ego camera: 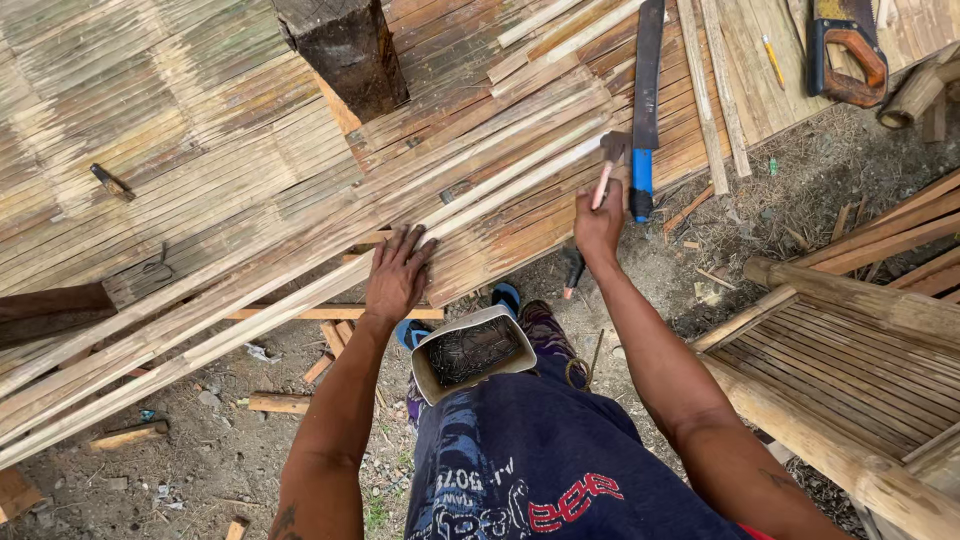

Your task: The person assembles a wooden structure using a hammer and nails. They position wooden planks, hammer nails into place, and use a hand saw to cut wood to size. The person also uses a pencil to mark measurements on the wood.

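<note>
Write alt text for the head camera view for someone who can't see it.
Seen from above, a person's left hand presses flat on long bamboo slats over a woven bamboo panel, while the right hand grips a hammer. A container of nails sits at the waist; a blue-handled machete lies nearby.

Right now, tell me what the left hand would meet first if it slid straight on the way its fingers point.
The left hand already lies flat on the bamboo slats; straight ahead, likely more slats.
</note>
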